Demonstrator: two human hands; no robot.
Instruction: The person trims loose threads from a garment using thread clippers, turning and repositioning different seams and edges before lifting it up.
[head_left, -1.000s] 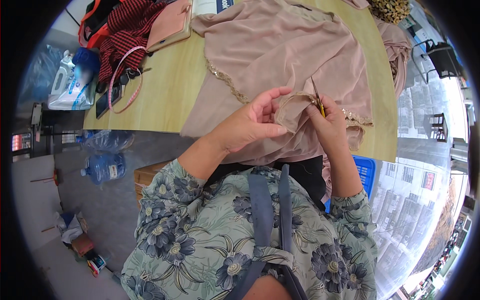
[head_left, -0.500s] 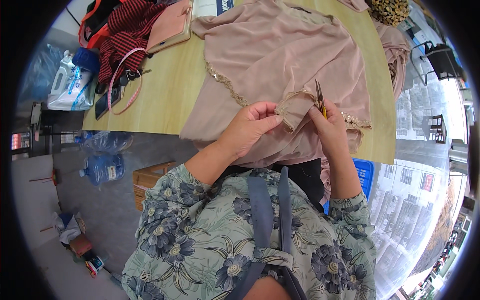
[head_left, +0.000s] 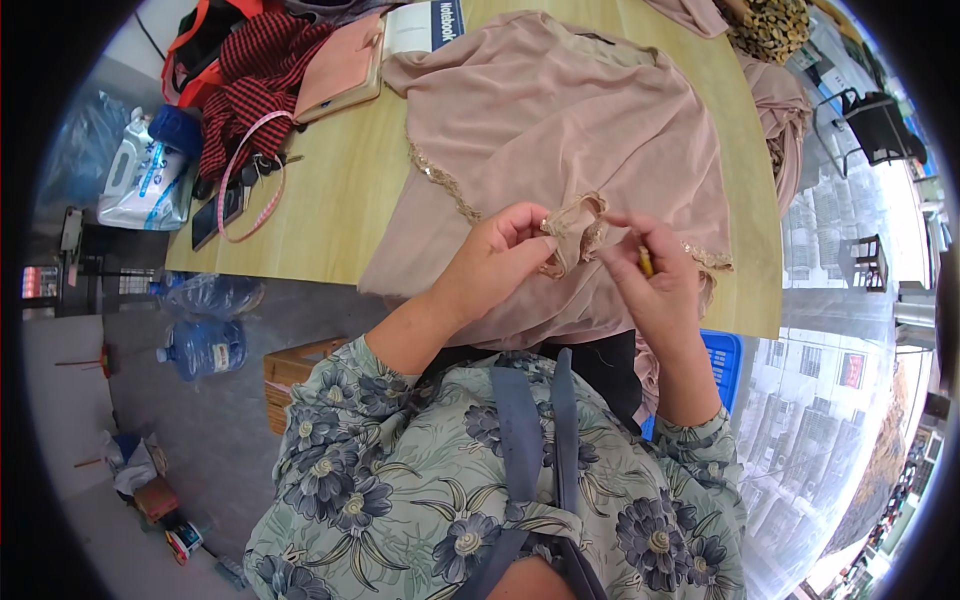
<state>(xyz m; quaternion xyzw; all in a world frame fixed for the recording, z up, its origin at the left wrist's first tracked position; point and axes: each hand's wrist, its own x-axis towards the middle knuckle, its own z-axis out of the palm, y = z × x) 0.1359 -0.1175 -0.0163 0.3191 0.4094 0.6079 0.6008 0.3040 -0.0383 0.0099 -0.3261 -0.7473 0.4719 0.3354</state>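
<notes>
A dusty pink sheer blouse (head_left: 590, 110) with gold sequin trim (head_left: 436, 176) is spread over the table. Between finger and thumb, my left hand (head_left: 490, 262) pinches a gathered, trimmed edge (head_left: 577, 210) of the cloth, lifted into a loop. My right hand (head_left: 662, 285) is at the other side of that loop, thumb and fingertips by the trim. Small scissors (head_left: 646, 262) are tucked in my right palm; only a bit of their yellow handle shows, and the blades are hidden.
The wooden table (head_left: 330, 210) also bears a pink notebook (head_left: 340, 68), a pink tape measure (head_left: 232, 165), a phone (head_left: 217, 215) and red-black checked cloth (head_left: 245, 110). A wipes pack (head_left: 150, 180) stands left. Below are water bottles (head_left: 205, 348) and a blue basket (head_left: 722, 365).
My right hand has turned, so the scissor blades that pointed up no longer show. The spread flap of trimmed cloth is now bunched into a narrower loop.
</notes>
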